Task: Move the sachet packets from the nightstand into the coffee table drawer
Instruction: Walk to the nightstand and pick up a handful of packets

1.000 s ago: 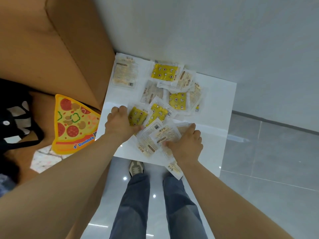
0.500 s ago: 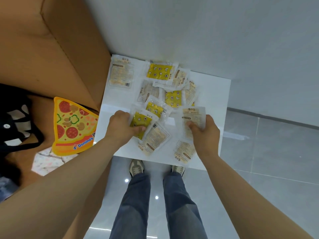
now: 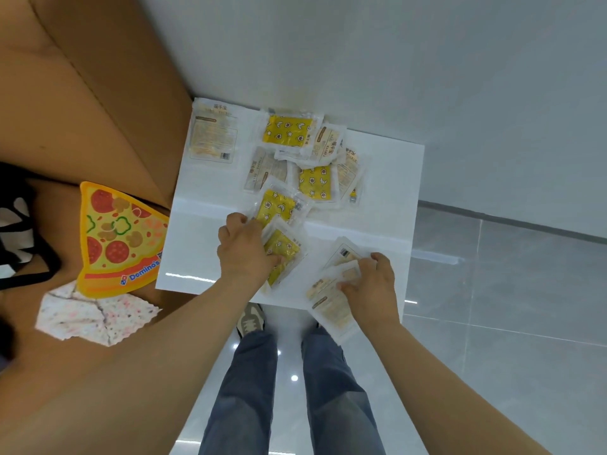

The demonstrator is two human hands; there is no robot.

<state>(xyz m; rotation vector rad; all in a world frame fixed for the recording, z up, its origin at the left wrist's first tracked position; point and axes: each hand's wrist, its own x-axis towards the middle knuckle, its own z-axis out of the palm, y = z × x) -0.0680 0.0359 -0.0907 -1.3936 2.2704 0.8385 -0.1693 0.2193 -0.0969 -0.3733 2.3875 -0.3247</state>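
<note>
Left hand [image 3: 244, 254] has its fingers curled down over a yellow sachet [image 3: 282, 254] at the near middle of the desk [image 3: 387, 192]. Right hand [image 3: 374, 287] pinches a loose fan of pale sachets [image 3: 331, 303] overhanging the desk's near edge, above the floor [image 3: 492, 290]. Risk, as I judge it: these film packets look slick, so the lowest of the fan could slip from the pinch and drop to the floor. The far pile [image 3: 315, 182] is not yet gathered, and adding it to already full hands would raise that risk.
</note>
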